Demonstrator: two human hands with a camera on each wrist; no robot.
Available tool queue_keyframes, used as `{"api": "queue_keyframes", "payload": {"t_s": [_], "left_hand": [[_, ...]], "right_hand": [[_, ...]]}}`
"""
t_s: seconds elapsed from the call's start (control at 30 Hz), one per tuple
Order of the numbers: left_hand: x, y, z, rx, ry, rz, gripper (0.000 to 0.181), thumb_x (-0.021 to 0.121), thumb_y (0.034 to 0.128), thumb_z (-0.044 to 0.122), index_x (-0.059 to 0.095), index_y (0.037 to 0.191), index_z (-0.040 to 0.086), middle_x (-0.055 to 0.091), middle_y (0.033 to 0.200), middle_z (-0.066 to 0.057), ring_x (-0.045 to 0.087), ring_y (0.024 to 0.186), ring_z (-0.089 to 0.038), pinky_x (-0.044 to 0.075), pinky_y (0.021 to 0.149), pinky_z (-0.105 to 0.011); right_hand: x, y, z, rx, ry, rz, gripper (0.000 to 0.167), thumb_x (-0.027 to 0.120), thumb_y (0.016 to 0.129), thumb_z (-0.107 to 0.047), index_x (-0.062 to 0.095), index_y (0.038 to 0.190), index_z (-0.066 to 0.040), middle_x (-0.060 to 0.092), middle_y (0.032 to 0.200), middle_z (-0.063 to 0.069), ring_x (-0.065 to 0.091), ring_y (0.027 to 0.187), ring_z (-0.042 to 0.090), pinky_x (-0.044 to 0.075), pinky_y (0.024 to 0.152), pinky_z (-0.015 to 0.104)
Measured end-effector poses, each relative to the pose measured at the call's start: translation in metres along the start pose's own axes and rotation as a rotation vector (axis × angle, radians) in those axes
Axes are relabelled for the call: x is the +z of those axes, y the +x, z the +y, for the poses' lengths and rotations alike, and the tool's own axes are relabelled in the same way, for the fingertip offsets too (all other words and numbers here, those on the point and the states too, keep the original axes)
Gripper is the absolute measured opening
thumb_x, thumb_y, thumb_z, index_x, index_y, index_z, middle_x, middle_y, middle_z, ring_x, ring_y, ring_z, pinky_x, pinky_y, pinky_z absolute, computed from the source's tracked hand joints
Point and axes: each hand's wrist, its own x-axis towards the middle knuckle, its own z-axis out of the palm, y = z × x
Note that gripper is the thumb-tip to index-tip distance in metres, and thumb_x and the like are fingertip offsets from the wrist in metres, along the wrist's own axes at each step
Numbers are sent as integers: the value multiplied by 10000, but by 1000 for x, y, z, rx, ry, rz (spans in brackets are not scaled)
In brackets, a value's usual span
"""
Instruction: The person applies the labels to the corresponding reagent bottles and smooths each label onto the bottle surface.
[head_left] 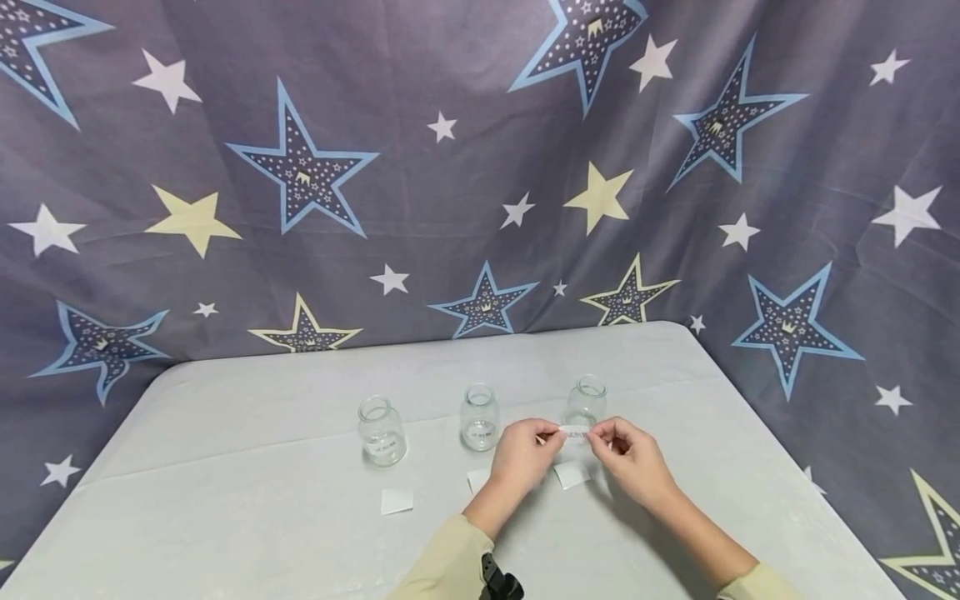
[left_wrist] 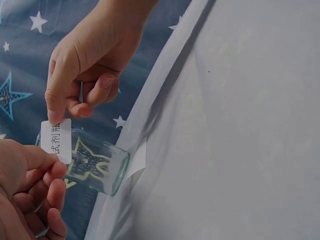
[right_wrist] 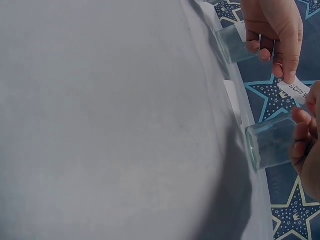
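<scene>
Between both hands a small white label [left_wrist: 56, 141] with printed dark characters is held stretched by its two ends. My left hand [head_left: 522, 454] pinches its left end between thumb and forefinger; my right hand [head_left: 633, 460] pinches the other end the same way. Just behind the label stands a clear glass jar [head_left: 591, 393], upright and without a lid, partly covered by the right hand. A second glass jar [head_left: 480, 414] in the middle and a third glass jar [head_left: 381, 433] at the left each carry a printed label low on the front.
Small white paper pieces lie in front of the jars: a left paper [head_left: 397, 501], a middle paper [head_left: 477, 480] partly behind the left hand, and a right paper [head_left: 572, 475] below the label. A white cloth covers the table [head_left: 247, 517]; a star-patterned curtain [head_left: 420, 200] hangs behind.
</scene>
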Motion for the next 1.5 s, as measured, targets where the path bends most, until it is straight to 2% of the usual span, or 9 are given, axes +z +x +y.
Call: {"api": "queue_keyframes", "payload": {"t_s": [0.4, 0.63, 1.07, 1.27, 1.5], "left_hand": [[11, 6, 3, -18, -68, 1, 121, 677, 791, 197, 746, 825, 103, 703, 726, 36, 518, 591, 44, 426, 553, -145], [20, 7, 6, -43, -88, 27, 101, 683, 767, 183, 747, 800, 113, 692, 686, 52, 490, 558, 60, 410, 533, -136], [34, 9, 9, -67, -37, 65, 91, 697, 769, 221, 746, 794, 148, 674, 670, 99, 484, 559, 49, 389, 534, -145], [36, 9, 9, -78, -31, 70, 87, 702, 781, 230, 745, 798, 157, 664, 670, 110, 483, 565, 43, 385, 534, -152], [36, 10, 8, -74, 21, 82, 83, 715, 791, 267, 741, 771, 190, 656, 661, 131, 482, 574, 38, 378, 537, -155]], "right_hand": [[-5, 0, 13, -13, 7, 48, 37, 649, 819, 38, 621, 796, 43, 542, 642, 18, 414, 521, 2, 370, 454, 185], [-7, 2, 21, 58, 35, 65, 43, 630, 844, 23, 621, 815, 53, 585, 673, 57, 495, 577, 9, 427, 519, 171], [-9, 3, 37, 89, 46, 99, 47, 625, 847, 25, 631, 813, 58, 595, 643, 125, 511, 567, 20, 422, 515, 157], [-8, 4, 41, 108, 74, 101, 55, 624, 849, 23, 630, 824, 72, 595, 661, 220, 532, 542, 75, 413, 489, 158], [-7, 6, 43, 136, 92, 76, 73, 623, 857, 5, 627, 838, 76, 588, 671, 256, 483, 506, 53, 391, 446, 177]]}}
